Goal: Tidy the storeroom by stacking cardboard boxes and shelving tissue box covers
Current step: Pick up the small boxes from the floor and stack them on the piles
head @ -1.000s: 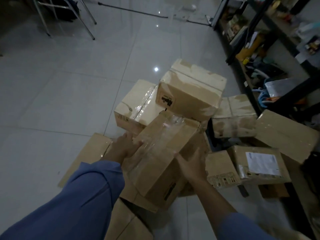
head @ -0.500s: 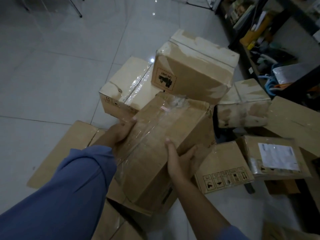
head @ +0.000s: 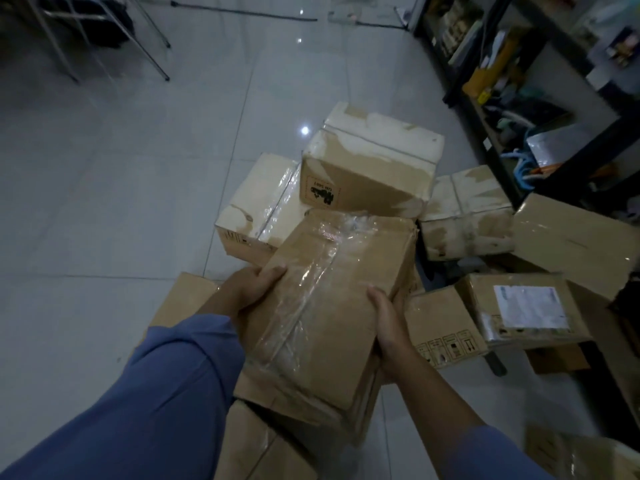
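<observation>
A brown cardboard box wrapped in clear tape [head: 332, 299] is lifted between both hands over the pile. My left hand [head: 249, 289] grips its left edge, thumb on top. My right hand [head: 388, 320] clasps its right side, fingers curled round the edge. Beyond it a box with a black label [head: 367, 168] sits on top of a pale taped box [head: 256, 209]. A torn box [head: 464, 216] lies to the right. No tissue box cover can be made out.
Several more boxes lie right of my hands, one with a white label [head: 526, 306] and one with handling symbols [head: 443, 327]. Flattened cardboard [head: 183, 299] covers the floor at left. A cluttered black shelf [head: 519, 81] lines the right wall. A metal chair [head: 86, 26] stands far left.
Both hands have raised the taped box and drawn it closer to me. My right hand has slid from the top face down onto the right side.
</observation>
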